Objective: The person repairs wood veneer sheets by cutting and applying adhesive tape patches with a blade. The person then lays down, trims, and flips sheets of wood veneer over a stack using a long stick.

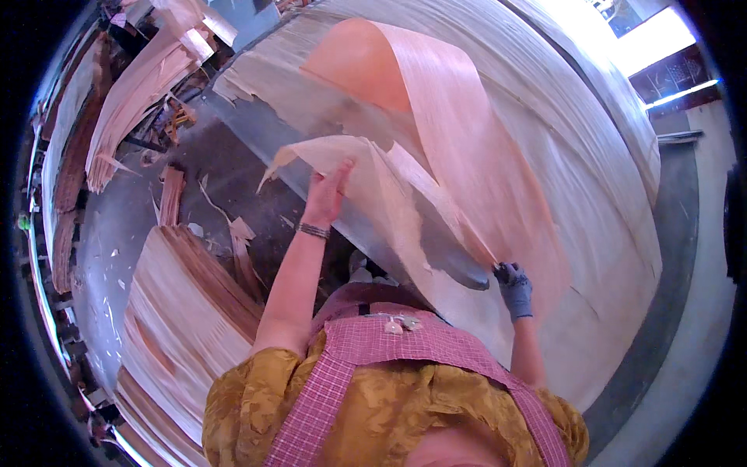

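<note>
My left hand point(331, 191), bare with a bracelet at the wrist, is closed on a pale, ragged-edged wood veneer piece point(350, 152), which droops toward my apron. On the right, my right hand point(513, 289) wears a grey glove and grips the edge of a pinkish wood veneer sheet point(482, 148). This sheet curls up and over at its far end, showing an orange underside point(366, 66). Both lie over a broad stack of pale veneer point(607, 202). What the gloved fingertips press on is partly hidden.
More veneer stacks point(183, 292) stand on the floor at the lower left, with another pile point(140, 101) at the far left. Torn strips point(241, 233) and scraps litter the dark floor point(117, 226) between them. A grey strip of floor point(669, 257) runs past the stack's right side.
</note>
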The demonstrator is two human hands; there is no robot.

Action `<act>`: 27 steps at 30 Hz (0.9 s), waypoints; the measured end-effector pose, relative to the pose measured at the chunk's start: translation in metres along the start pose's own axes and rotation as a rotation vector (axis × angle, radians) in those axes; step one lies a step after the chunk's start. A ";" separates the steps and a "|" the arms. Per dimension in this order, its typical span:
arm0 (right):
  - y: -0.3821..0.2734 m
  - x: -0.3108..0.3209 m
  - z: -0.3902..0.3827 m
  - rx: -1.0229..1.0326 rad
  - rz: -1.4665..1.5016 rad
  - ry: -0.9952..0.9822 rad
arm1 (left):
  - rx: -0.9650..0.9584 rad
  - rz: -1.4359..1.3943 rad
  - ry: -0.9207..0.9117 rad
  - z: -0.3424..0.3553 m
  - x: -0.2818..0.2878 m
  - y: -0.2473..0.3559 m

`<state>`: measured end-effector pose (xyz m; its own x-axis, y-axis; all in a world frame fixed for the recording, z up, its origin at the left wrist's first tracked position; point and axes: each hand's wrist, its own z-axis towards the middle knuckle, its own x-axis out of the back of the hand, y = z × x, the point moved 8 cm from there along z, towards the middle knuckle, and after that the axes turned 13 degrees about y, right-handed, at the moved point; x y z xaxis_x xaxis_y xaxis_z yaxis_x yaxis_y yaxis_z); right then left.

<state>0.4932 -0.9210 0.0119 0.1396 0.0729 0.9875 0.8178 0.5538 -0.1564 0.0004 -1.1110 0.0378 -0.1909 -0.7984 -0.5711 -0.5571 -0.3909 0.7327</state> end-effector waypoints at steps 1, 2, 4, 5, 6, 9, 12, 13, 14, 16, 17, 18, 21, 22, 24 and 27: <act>-0.007 -0.001 0.003 0.001 -0.018 -0.034 | 0.004 0.007 -0.002 0.006 0.002 0.005; -0.014 0.005 0.004 -0.012 -0.018 -0.046 | -0.104 0.188 -0.025 0.016 0.011 0.014; -0.035 0.022 0.007 -0.011 0.006 -0.072 | -0.191 0.375 -0.064 0.037 0.032 0.013; -0.041 0.018 0.009 -0.019 0.006 -0.076 | -0.178 0.660 0.122 0.056 0.066 0.002; -0.046 0.025 0.011 -0.034 0.068 0.077 | -0.158 0.944 0.314 0.068 0.100 -0.007; -0.092 0.043 0.012 0.030 0.337 0.341 | -0.286 0.858 0.332 0.088 0.134 -0.021; -0.180 0.030 0.019 0.129 0.666 0.234 | -0.294 0.966 0.469 0.105 0.192 -0.017; -0.204 0.023 0.020 0.120 0.662 0.125 | -0.278 0.970 0.454 0.104 0.181 -0.024; -0.216 0.005 0.021 0.099 0.727 0.141 | -0.283 0.915 0.405 0.103 0.147 -0.030; -0.268 -0.008 0.034 0.164 0.832 0.110 | -0.304 0.865 0.399 0.099 0.144 -0.018; -0.298 -0.021 0.042 0.225 0.801 0.057 | -0.334 0.948 0.414 0.104 0.159 -0.006; -0.325 -0.040 0.052 0.283 0.764 0.006 | -0.359 1.028 0.424 0.107 0.169 0.002; -0.358 -0.100 0.097 0.268 0.522 -0.080 | -0.341 1.231 0.406 0.091 0.109 -0.001; -0.381 -0.100 0.109 0.205 0.386 -0.173 | -0.339 1.232 0.416 0.089 0.126 0.007; -0.408 -0.107 0.118 0.147 0.238 -0.258 | -0.434 1.241 0.371 0.093 0.144 0.020; -0.402 -0.122 0.118 0.070 0.082 -0.127 | -0.431 1.014 0.579 0.079 0.160 0.030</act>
<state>0.0814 -1.0544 -0.0433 0.1294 0.2218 0.9665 0.7653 0.5975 -0.2396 -0.1102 -1.2140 -0.0610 0.0657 -0.8692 0.4900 -0.0352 0.4888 0.8717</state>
